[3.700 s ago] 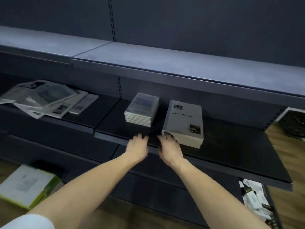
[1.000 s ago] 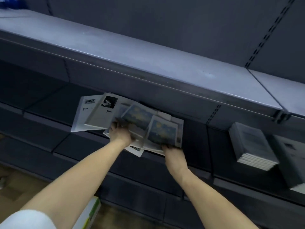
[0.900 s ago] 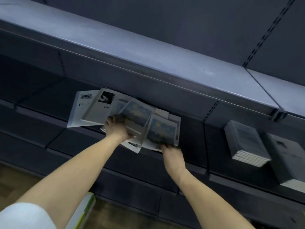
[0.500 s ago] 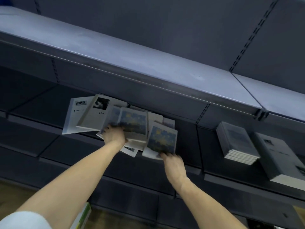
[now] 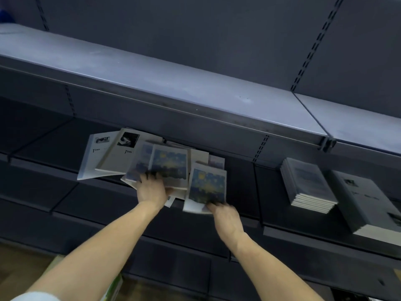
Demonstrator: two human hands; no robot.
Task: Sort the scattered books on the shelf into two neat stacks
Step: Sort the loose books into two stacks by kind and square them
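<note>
Your left hand [image 5: 152,189] lies on the loose heap of scattered books [image 5: 138,161] on the middle shelf [image 5: 238,170], fingers curled over the near edge of a blue-and-yellow covered book [image 5: 168,164] and gripping it. Your right hand [image 5: 225,218] pinches the near corner of a second blue-and-yellow book [image 5: 206,184]; that book sits at the right end of the heap, and its near edge juts past the shelf's front lip. The motion blur hides how tightly the fingertips close.

To the left of your left hand, two pale grey books [image 5: 108,157] fan out, overlapping one another, with the nearer corner of the leftmost one hanging over the shelf's edge. More covers lie under and behind the two you hold, pushed back toward the far wall under the upper shelf [image 5: 173,83], whose front edge overhangs the far part of the heap.

Well to the right, past a dark bare stretch of shelf and the slotted upright, stand two tidy stacks: a stack of small books [image 5: 308,185] and, just right of it, a stack of large grey books [image 5: 366,205] whose near edge reaches the shelf lip. The bare stretch between the heap and the small stack gives open room. Left of the heap the shelf is dark and in shadow.
</note>
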